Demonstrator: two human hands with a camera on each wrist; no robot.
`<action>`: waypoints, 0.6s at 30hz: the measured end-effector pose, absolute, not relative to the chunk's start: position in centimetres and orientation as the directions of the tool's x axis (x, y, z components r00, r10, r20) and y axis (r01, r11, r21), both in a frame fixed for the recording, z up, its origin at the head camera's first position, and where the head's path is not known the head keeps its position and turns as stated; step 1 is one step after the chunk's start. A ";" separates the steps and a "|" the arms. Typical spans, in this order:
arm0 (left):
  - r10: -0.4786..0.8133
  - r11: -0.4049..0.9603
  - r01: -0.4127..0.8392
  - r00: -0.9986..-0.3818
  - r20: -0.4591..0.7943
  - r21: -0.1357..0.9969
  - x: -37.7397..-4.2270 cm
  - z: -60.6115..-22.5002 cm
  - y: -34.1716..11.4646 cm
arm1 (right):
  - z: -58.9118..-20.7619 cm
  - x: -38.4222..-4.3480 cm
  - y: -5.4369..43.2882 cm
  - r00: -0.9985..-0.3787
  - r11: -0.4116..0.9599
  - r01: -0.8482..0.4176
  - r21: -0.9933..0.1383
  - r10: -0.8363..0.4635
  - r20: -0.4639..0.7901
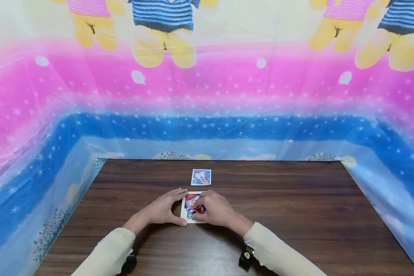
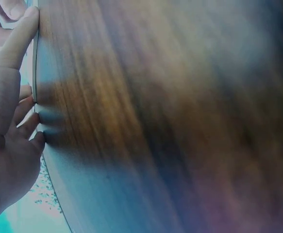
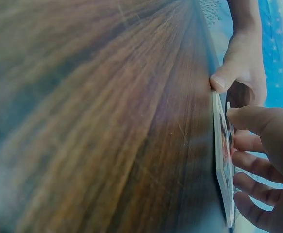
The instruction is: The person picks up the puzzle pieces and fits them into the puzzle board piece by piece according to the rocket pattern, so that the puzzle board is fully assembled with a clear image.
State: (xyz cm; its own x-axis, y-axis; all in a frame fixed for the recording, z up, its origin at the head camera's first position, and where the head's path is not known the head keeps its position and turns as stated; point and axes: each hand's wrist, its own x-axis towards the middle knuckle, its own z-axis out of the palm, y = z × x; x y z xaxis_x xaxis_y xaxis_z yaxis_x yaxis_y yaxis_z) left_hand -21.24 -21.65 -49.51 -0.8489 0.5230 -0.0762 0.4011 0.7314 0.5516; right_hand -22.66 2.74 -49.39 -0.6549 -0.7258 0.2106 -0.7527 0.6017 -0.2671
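Note:
A small white-framed picture board [image 1: 183,213], which looks like a tray puzzle, lies on the brown table. My left hand [image 1: 163,208] spans its left side, thumb at the near corner and fingers at the far corner, holding it. Over the right part of the board, my right hand [image 1: 215,209] pinches a small flat picture piece [image 1: 189,214] against the board's surface. Its thumb tip and the piece's thin edge [image 3: 228,105] show in the right wrist view; the other fingers are bent. The right hand hides much of the picture.
A small picture card [image 1: 201,177] with a white border and a cartoon figure lies on the table just beyond the board. Wood-grain tabletop [image 1: 289,199] surrounds both. A patterned cloth [image 1: 227,128] hangs along the back and sides of the table.

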 end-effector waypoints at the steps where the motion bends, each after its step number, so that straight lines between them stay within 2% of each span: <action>1: 0.526 0.730 0.404 -0.847 -0.076 0.551 -21.3 -49.5 -21.6 | -49.5 -22.7 2.7 -0.656 0.603 -0.752 -0.267 -0.726 0.208; 11: 0.516 0.732 0.397 -0.854 -0.071 0.553 -21.2 -49.4 -21.6 | -49.6 -23.0 2.7 -0.639 0.582 -0.767 -0.269 -0.731 0.238; 18: 0.515 0.732 0.393 -0.854 -0.075 0.556 -21.2 -49.4 -21.5 | -49.7 -23.2 2.6 -0.631 0.580 -0.772 -0.260 -0.750 0.201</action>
State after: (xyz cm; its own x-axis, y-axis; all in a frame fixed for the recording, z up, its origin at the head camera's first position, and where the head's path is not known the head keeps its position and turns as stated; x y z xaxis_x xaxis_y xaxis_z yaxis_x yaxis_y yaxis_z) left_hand -21.18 -21.48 -49.39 -0.8537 0.5153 -0.0747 0.3933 0.7322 0.5560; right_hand -23.16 2.62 -49.71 -0.6306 -0.7495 0.2014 -0.7721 0.5796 -0.2604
